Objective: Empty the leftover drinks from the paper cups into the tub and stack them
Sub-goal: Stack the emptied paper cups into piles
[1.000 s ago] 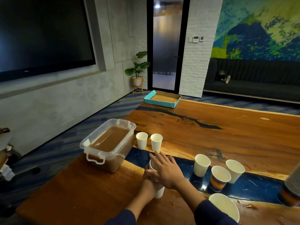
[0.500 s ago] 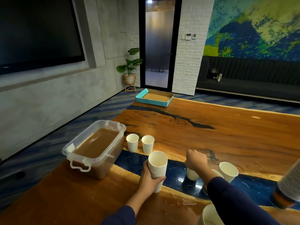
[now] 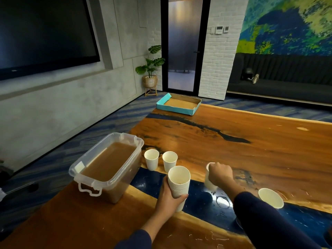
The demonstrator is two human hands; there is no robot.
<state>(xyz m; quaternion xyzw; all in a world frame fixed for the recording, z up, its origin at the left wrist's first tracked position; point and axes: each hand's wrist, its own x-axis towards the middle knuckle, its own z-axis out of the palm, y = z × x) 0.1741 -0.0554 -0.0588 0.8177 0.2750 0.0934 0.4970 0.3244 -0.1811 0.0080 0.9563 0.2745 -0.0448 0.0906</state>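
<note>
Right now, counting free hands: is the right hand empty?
No, the right hand grips a paper cup lifted off the table.

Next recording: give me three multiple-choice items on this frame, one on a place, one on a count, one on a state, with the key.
1. Where does the clear tub stand?
A. on the dark sofa
B. at the table's left edge, left of the cups
C. on the floor by the plant

2. How many single cups stand side by side just right of the tub?
A. two
B. five
C. none

3. What is the left hand doing?
A. lying flat on the table
B. gripping the cup stack
C. lifting the tub's handle

Key: B, the tub sits at the wooden table's left edge; A, two white cups stand there; B, its fingers wrap the stack while the right hand grips another cup.
</note>
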